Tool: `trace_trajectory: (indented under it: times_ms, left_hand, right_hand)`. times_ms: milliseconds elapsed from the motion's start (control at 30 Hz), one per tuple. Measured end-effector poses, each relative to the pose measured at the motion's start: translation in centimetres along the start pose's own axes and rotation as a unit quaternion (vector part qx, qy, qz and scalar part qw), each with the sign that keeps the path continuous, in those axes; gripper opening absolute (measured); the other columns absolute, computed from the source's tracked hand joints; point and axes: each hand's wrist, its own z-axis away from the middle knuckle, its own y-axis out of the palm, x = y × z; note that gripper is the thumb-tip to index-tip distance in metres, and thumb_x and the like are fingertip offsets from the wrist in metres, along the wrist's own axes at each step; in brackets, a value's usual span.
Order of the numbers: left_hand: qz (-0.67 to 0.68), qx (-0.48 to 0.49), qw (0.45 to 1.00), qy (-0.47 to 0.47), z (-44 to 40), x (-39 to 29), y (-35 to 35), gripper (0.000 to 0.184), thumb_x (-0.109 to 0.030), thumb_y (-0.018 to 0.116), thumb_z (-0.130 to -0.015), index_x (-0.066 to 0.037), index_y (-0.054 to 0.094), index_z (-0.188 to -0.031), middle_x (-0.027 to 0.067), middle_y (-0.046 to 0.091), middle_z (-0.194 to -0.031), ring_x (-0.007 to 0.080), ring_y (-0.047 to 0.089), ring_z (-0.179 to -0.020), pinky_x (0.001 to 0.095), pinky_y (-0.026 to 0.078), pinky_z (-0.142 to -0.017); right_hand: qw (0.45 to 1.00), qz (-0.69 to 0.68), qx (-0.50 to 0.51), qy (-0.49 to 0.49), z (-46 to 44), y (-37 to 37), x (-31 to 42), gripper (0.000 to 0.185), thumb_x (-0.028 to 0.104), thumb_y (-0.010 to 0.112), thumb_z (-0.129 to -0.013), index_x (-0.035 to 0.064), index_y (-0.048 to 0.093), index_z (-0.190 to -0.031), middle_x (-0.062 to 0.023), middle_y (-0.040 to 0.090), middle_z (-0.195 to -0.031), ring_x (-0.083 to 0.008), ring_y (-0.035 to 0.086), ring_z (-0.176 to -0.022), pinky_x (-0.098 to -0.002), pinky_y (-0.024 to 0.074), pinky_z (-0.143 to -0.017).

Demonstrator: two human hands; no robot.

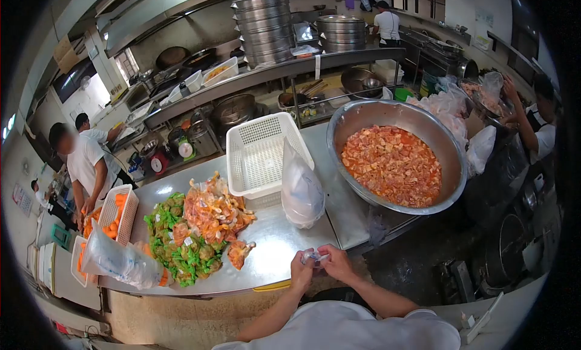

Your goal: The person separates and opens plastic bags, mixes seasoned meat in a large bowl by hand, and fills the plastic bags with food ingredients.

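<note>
In front of my body, just off the table's near edge, my left hand [302,270] and my right hand [336,263] pinch a small, crumpled, transparent plastic bag [312,255] between them. Beyond them on the steel table [275,253] stands a bulky roll of plastic bags [302,195], whitish with blue marks. Left of the hands lies a heap of tied bags of orange-coated meat [212,206], with one such bag [238,253] apart from it. A large steel basin [452,186] of red marinated meat pieces [390,165] sits to the right.
A white perforated basket [236,162] stands at the back of the table. Green-tied bags [181,241], a second bag roll [124,263] and a crate of carrots [129,220] are on the left. Co-workers stand left [94,162], far back [387,26] and right [541,123].
</note>
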Motion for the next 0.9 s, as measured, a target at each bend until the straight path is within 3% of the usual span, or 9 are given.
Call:
trace_trajectory:
  times_ms: [67,167,300,400,500,600,733,833,900]
  left_hand:
    - [0.012,0.007,1.000,0.005,-0.4,0.5,-0.3,0.023,-0.009,0.057,-0.094,0.001,0.058,-0.115,0.0115,0.064,-0.102,0.0182,0.066,-0.083,0.0301,0.060,-0.066]
    - [0.041,0.028,0.998,-0.039,0.1,0.7,-0.2,0.025,-0.010,0.058,-0.094,0.000,0.058,-0.117,0.0114,0.064,-0.103,0.0184,0.066,-0.085,0.0305,0.060,-0.067]
    - [0.039,0.041,0.993,-0.099,0.0,0.4,-0.8,0.027,-0.011,0.058,-0.094,-0.001,0.058,-0.118,0.0098,0.064,-0.104,0.0183,0.065,-0.091,0.0302,0.060,-0.068]
    - [0.049,0.034,0.994,-0.096,-0.3,1.8,-1.2,0.027,-0.014,0.058,-0.094,-0.001,0.059,-0.118,0.0083,0.064,-0.106,0.0181,0.064,-0.093,0.0300,0.059,-0.068]
    - [0.043,0.085,0.988,-0.124,0.0,1.1,-2.1,0.027,-0.015,0.059,-0.093,-0.002,0.060,-0.117,0.0081,0.064,-0.107,0.0182,0.063,-0.096,0.0352,0.058,-0.078]
    - [0.123,0.171,0.964,-0.162,0.2,-0.7,-3.0,0.028,-0.018,0.060,-0.092,-0.003,0.061,-0.116,0.0083,0.064,-0.108,0.0188,0.061,-0.100,0.0402,0.052,-0.090]
    - [0.159,0.212,0.950,-0.163,0.2,-1.4,-3.0,0.026,-0.022,0.059,-0.094,-0.005,0.063,-0.113,0.0057,0.064,-0.109,0.0186,0.060,-0.102,0.0395,0.048,-0.093]
    - [0.090,0.143,0.972,-0.165,0.8,-2.2,-1.8,0.026,-0.025,0.055,-0.097,-0.006,0.062,-0.113,0.0044,0.064,-0.108,0.0190,0.060,-0.102,0.0389,0.048,-0.091]
    - [0.148,0.099,0.968,-0.178,0.2,-1.4,-1.8,0.027,-0.029,0.053,-0.099,-0.008,0.061,-0.115,0.0039,0.064,-0.107,0.0182,0.060,-0.102,0.0380,0.049,-0.088]
  right_hand:
    - [0.998,0.018,0.030,0.048,0.2,-1.1,2.4,0.025,0.006,0.064,-0.079,0.0008,0.063,-0.103,-0.0192,0.069,-0.091,-0.0335,0.070,-0.080,-0.0406,0.0547,-0.076]
    - [0.996,0.076,0.046,0.010,-0.5,-0.8,0.5,0.026,0.008,0.067,-0.078,0.0009,0.063,-0.103,-0.0176,0.070,-0.093,-0.0297,0.070,-0.078,-0.0399,0.0546,-0.073]
    - [0.991,0.111,0.056,0.040,-1.1,-0.7,0.0,0.025,0.008,0.067,-0.077,0.0016,0.064,-0.101,-0.0167,0.070,-0.093,-0.0299,0.070,-0.080,-0.0399,0.0540,-0.072]
    - [0.993,0.106,0.059,0.016,-1.1,-0.6,-1.0,0.023,0.006,0.065,-0.077,0.0023,0.061,-0.099,-0.0166,0.069,-0.089,-0.0310,0.068,-0.079,-0.0409,0.0529,-0.070]
    - [0.995,0.095,0.041,-0.011,-0.9,0.3,-2.3,0.022,0.004,0.064,-0.077,0.0026,0.056,-0.097,-0.0156,0.066,-0.083,-0.0312,0.066,-0.075,-0.0412,0.0513,-0.068]
    - [0.997,0.073,0.035,-0.012,-0.6,-0.1,-0.6,0.021,0.002,0.063,-0.076,0.0023,0.053,-0.095,-0.0141,0.063,-0.078,-0.0283,0.065,-0.071,-0.0400,0.0496,-0.065]
    - [0.997,0.052,0.038,-0.050,-0.8,0.2,-0.6,0.018,-0.001,0.061,-0.077,0.0013,0.052,-0.092,-0.0122,0.061,-0.073,-0.0221,0.063,-0.063,-0.0374,0.0487,-0.060]
    - [0.995,0.055,0.037,-0.076,-1.0,0.2,-0.6,0.019,0.000,0.059,-0.081,0.0004,0.057,-0.100,-0.0148,0.065,-0.083,-0.0235,0.065,-0.068,-0.0377,0.0501,-0.063]
    - [0.992,0.047,0.027,-0.113,-0.4,0.3,0.1,0.022,0.002,0.060,-0.083,0.0000,0.059,-0.105,-0.0169,0.066,-0.088,-0.0254,0.066,-0.071,-0.0385,0.0507,-0.065]
